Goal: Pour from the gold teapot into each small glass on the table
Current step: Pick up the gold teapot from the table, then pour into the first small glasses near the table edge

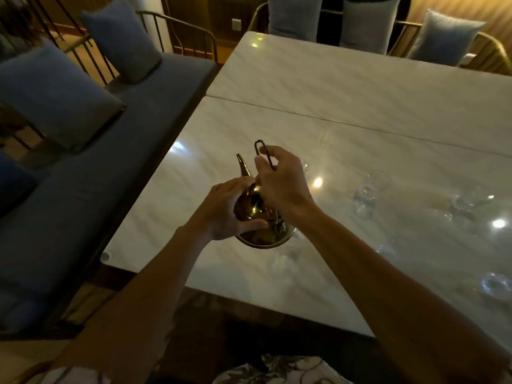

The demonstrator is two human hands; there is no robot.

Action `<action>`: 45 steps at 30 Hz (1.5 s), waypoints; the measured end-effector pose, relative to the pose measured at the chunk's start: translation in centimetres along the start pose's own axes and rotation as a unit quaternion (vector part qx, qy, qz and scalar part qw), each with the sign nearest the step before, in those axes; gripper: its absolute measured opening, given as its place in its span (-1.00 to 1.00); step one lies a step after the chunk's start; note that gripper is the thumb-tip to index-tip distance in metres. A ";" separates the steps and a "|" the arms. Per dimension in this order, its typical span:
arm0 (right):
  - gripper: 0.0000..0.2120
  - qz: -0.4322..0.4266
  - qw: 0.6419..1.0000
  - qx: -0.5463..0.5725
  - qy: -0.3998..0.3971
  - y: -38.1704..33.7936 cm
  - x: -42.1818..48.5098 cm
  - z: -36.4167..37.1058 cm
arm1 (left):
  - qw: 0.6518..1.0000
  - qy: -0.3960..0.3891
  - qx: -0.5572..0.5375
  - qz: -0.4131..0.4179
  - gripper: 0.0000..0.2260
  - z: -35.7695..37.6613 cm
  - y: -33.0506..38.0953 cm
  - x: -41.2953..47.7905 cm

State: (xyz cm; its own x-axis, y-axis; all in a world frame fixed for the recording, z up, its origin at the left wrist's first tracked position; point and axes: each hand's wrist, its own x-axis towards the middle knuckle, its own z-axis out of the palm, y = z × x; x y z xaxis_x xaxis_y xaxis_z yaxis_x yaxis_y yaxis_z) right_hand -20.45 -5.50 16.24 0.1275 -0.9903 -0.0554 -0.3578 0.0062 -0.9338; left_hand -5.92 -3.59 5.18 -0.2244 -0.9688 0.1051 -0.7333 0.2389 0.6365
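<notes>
Gold teapot [253, 206] between both hands' fingers [250, 225]

Glossy polished gold metal teapot [253, 206], thin dark wire handle [261, 151], glossy veined marble surface [346, 106], clear glasses [368, 195] at three o'clock, matt blue cloth cushions [55, 92] at nine o'clock

Both hands hide most of gold teapot [253, 206]; small glasses [365, 195] at right too blurred to count.
</notes>
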 end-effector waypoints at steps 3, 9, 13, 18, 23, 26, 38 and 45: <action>-0.60 -0.012 1.000 -0.021 0.014 0.4 -1.8 -2.9 | 0.999 -0.025 0.003 0.020 -0.15 1.6 2.6 0.1; -0.53 0.000 0.997 -0.075 0.032 3.1 -5.9 -8.0 | 0.997 -0.068 -0.012 0.044 -0.13 6.9 7.1 -0.9; -0.52 0.014 0.993 -0.115 0.032 5.2 -7.6 -10.1 | 0.994 -0.094 -0.020 0.046 -0.12 10.6 8.8 -2.1; -0.53 0.049 0.990 -0.131 0.021 8.0 -8.2 -11.3 | 0.991 -0.128 -0.035 0.031 -0.15 13.4 9.4 -2.8; -0.53 0.068 0.988 -0.136 0.011 9.6 -7.8 -11.4 | 0.989 -0.141 -0.044 0.018 -0.22 14.7 9.2 -2.6; -0.53 0.079 0.986 -0.144 0.002 10.2 -7.3 -11.1 | 0.988 -0.147 -0.046 0.008 -0.20 15.0 9.1 -2.5; -0.53 0.108 0.973 -0.202 -0.029 10.6 -5.7 -11.1 | 0.981 -0.180 -0.059 -0.031 -0.19 15.6 9.2 -2.0; -0.53 0.119 0.969 -0.214 -0.034 10.6 -5.5 -11.3 | 0.979 -0.190 -0.062 -0.040 -0.17 16.2 9.0 -1.7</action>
State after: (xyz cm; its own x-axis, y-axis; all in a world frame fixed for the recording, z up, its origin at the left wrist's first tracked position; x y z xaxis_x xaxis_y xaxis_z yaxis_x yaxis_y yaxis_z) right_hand -35.41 -1.61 10.64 0.0494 -0.9563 -0.2883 -0.7335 0.1612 -0.6603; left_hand -22.53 1.30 -1.61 -0.4091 -0.8844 -0.2247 -0.6797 0.1311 0.7216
